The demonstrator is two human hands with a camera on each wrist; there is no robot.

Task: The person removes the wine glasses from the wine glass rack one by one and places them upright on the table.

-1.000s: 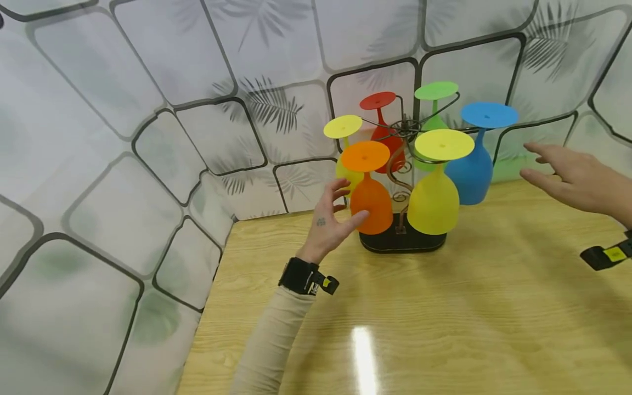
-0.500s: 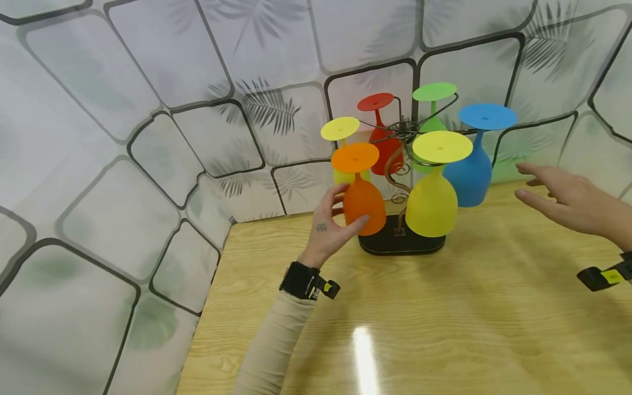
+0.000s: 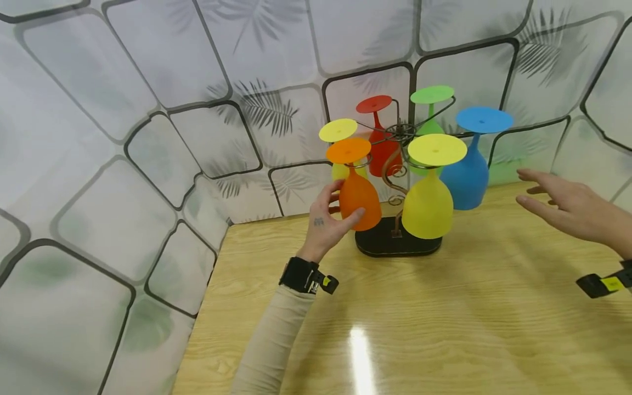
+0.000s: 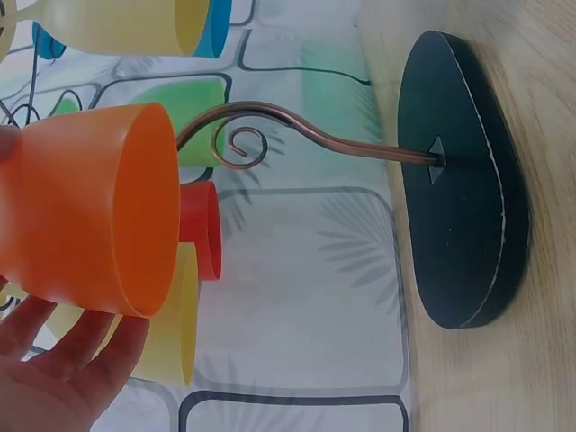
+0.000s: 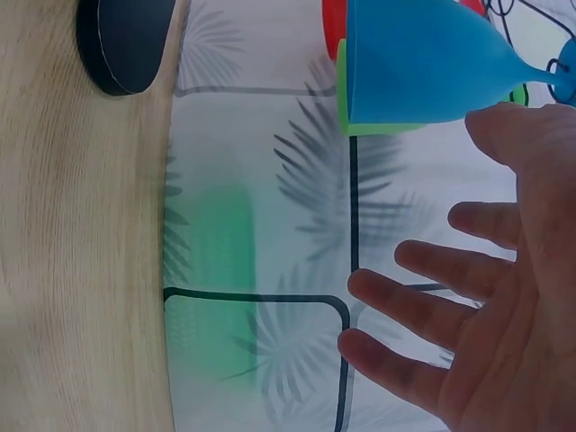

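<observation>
My left hand holds the bowl of an upside-down orange goblet, thumb on the near side and fingers on the far side. The goblet tilts a little, its foot leaning left, with a wire loop of the rack just under that foot. My right hand hovers with fingers extended, apart from the blue goblet. In the right wrist view this hand holds nothing. A yellow goblet hangs at the front of the rack.
Behind hang a red goblet, a green goblet and another yellow goblet, partly hidden. The rack's black base stands on the wooden table. Patterned wall covering rises close behind and at left.
My left hand has closed on the orange goblet, which has shifted left, tilted and risen slightly. My right hand has moved slightly down and stays apart from the goblets.
</observation>
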